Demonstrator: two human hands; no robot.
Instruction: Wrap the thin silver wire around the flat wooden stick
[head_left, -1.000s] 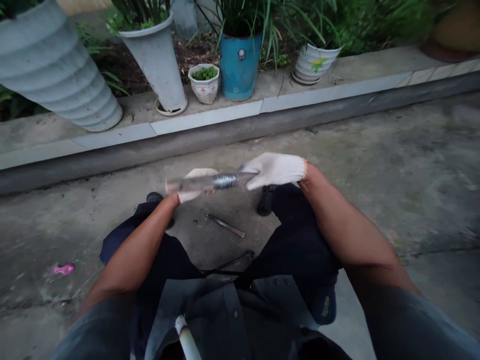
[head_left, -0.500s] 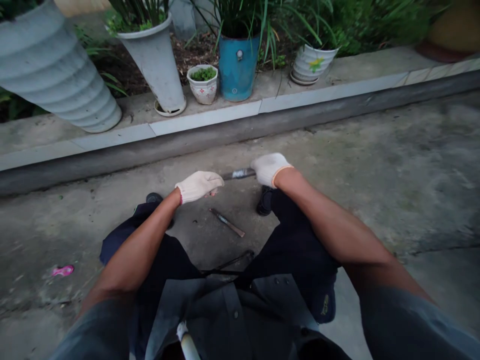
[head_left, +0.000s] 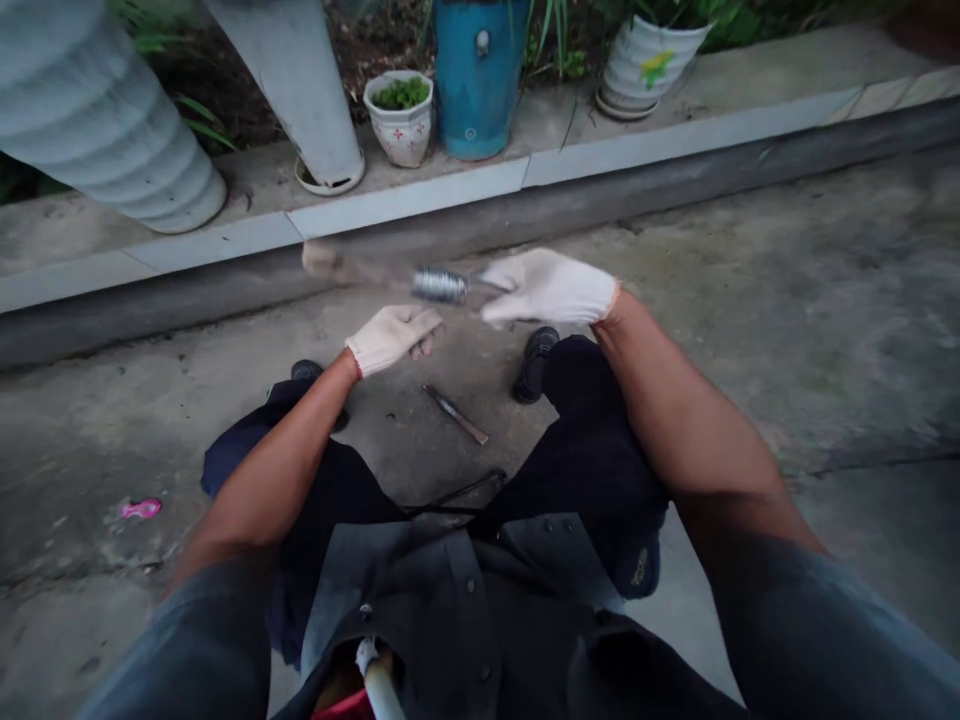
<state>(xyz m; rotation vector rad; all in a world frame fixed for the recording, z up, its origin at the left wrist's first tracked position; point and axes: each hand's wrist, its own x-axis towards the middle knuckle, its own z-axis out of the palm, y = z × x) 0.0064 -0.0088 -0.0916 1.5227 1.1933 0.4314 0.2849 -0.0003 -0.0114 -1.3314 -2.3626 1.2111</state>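
Note:
My right hand (head_left: 555,287), in a white knit glove, grips one end of a long wire-wrapped tool (head_left: 441,284). A band of shiny wire circles its middle. The tool's brownish far end points left and is smeared by motion, so its exact kind cannot be made out. Below that end is my left hand (head_left: 394,337), gloved too, apart from the tool, its fingers loosely bent and parted with nothing visible in them. On the concrete between my feet lies a narrow chisel-like piece (head_left: 456,414), with a pale band near its middle.
Along the raised, tile-edged ledge (head_left: 412,205) stand a ribbed grey pot (head_left: 142,120), a small white pot (head_left: 403,130), a blue pot (head_left: 480,85) and a patterned white pot (head_left: 649,70). A pink object (head_left: 141,509) lies on the ground at left.
My left hand has let go of the tool's other end. My right hand has lifted the tool away and swung its free end up and left. The view has tilted slightly downward.

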